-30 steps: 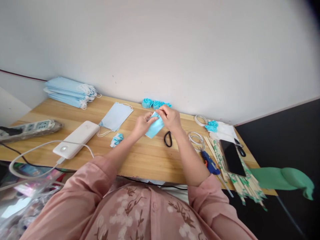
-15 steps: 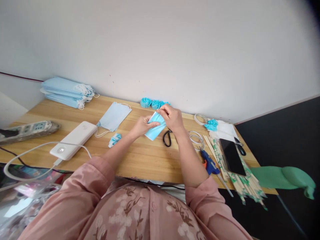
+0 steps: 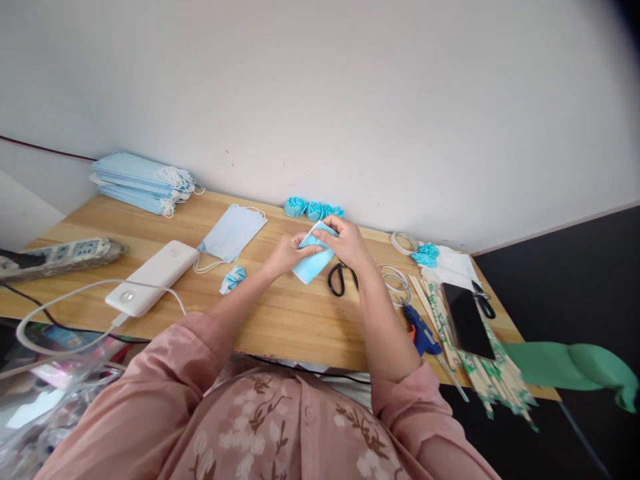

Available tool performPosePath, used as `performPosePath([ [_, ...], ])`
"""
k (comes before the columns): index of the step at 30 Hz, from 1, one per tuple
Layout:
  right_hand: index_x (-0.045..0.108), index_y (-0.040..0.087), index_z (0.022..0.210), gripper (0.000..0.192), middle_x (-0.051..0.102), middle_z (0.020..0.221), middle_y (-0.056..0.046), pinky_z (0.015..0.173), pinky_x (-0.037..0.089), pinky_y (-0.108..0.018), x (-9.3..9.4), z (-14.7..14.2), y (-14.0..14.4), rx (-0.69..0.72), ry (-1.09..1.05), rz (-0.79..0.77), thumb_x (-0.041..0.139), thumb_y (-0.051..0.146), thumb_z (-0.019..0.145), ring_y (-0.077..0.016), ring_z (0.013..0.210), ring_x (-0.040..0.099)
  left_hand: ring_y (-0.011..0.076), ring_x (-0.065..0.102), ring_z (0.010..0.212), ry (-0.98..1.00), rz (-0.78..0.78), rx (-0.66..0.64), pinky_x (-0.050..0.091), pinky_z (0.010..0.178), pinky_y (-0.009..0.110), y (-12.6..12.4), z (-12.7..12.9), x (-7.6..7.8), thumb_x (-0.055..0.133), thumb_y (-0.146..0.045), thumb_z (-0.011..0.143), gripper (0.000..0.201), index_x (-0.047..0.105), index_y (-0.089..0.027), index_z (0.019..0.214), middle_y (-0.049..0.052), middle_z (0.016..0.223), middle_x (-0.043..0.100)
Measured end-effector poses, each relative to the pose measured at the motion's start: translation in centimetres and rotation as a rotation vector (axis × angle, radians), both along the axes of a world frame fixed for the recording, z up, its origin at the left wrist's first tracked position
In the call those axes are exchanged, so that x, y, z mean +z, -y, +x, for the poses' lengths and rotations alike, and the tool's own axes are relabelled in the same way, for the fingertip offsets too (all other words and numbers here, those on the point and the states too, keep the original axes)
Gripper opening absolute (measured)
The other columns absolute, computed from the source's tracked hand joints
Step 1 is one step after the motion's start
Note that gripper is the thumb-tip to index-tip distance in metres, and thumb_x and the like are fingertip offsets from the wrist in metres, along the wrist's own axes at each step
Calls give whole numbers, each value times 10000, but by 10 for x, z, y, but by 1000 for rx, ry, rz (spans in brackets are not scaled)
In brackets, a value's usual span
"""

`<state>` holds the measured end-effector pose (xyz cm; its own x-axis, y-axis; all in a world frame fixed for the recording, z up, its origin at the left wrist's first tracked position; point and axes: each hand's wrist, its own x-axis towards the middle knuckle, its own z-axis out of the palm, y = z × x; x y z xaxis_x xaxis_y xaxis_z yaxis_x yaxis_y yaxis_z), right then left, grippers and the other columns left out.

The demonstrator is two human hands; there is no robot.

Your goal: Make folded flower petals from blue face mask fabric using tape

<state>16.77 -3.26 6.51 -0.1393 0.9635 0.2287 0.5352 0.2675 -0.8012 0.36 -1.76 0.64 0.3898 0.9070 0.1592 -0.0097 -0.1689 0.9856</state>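
Observation:
Both my hands hold one light blue piece of face mask just above the wooden table. My left hand pinches its left edge with thumb and fingers. My right hand grips its upper right end. Black scissors lie on the table right beside my right wrist. A small folded blue scrap rests left of my left forearm.
A flat mask and a stack of masks lie at the left rear. A white power bank with cable and a power strip sit left. Blue rosettes line the wall. A glue gun, phone, sticks lie right.
My hands have turned and folded the blue piece slightly, the right hand sliding lower over its top end. The view shifted a little.

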Motion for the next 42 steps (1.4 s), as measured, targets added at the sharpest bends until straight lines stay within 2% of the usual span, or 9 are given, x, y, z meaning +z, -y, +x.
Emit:
performPosePath([
  [6, 505, 206, 660, 283, 411, 555, 67, 549, 309, -240, -1, -5, 1, -81, 32, 185, 632, 410, 810, -90, 531, 357, 126, 507, 614, 41, -28, -21, 375, 542, 229, -1, 2, 2, 783, -542, 638, 430, 629, -150, 728, 0, 668, 581],
  [13, 491, 206, 617, 357, 377, 522, 61, 505, 276, -237, -9, 0, -13, -51, 1, 164, 617, 467, 826, -90, 510, 327, 115, 480, 590, 22, -18, -37, 365, 533, 229, 2, 4, 2, 763, -530, 669, 414, 587, -156, 694, -10, 641, 557],
  [23, 648, 188, 675, 300, 560, 596, 33, 575, 323, -250, -21, 0, -14, 70, 90, 171, 659, 441, 834, -104, 578, 462, 112, 501, 644, 82, -21, -68, 392, 599, 233, -8, -3, 2, 777, -450, 683, 341, 624, -153, 752, -16, 677, 563],
  [27, 714, 212, 985, 395, 649, 733, 0, 628, 394, -261, -22, 0, -13, 60, -25, 142, 605, 568, 852, -140, 665, 562, 118, 531, 630, 143, -80, -6, 413, 606, 240, -13, -5, -2, 773, -440, 693, 323, 638, -154, 757, -10, 672, 599],
  [30, 545, 241, 1325, 716, 704, 943, -51, 681, 479, -294, -26, -2, -15, 127, -330, 14, 583, 716, 790, -188, 786, 642, 143, 594, 707, 330, -115, 154, 465, 673, 263, -18, -7, -3, 758, -467, 702, 369, 652, -157, 871, 17, 776, 675],
  [32, 461, 262, 1385, 853, 713, 1046, -75, 736, 524, -326, -32, -7, -16, 166, -495, -118, 661, 736, 705, -221, 874, 674, 161, 623, 774, 426, -121, 275, 477, 699, 268, -23, -9, -3, 750, -486, 704, 403, 648, -156, 911, 44, 859, 708],
  [36, 581, 249, 1207, 717, 707, 1140, -79, 852, 549, -341, -51, -26, -16, 112, -601, -275, 839, 536, 603, -230, 1009, 669, 155, 623, 782, 479, -114, 393, 457, 655, 245, -27, -13, -3, 738, -487, 715, 397, 632, -156, 905, 65, 928, 720],
  [40, 657, 183, 894, 426, 729, 886, -71, 741, 560, -340, -68, -43, -15, -101, -671, -428, 818, 438, 593, -205, 788, 677, 139, 610, 763, 551, -129, 369, 457, 662, 239, -26, -14, -2, 765, -450, 700, 370, 622, -161, 881, 48, 904, 712],
  [42, 657, 176, 820, 343, 707, 793, -57, 674, 539, -326, -72, -44, -15, -161, -615, -396, 782, 416, 609, -200, 718, 656, 130, 596, 732, 590, -133, 356, 460, 663, 241, -26, -14, -1, 764, -437, 711, 353, 623, -161, 879, 35, 858, 699],
])
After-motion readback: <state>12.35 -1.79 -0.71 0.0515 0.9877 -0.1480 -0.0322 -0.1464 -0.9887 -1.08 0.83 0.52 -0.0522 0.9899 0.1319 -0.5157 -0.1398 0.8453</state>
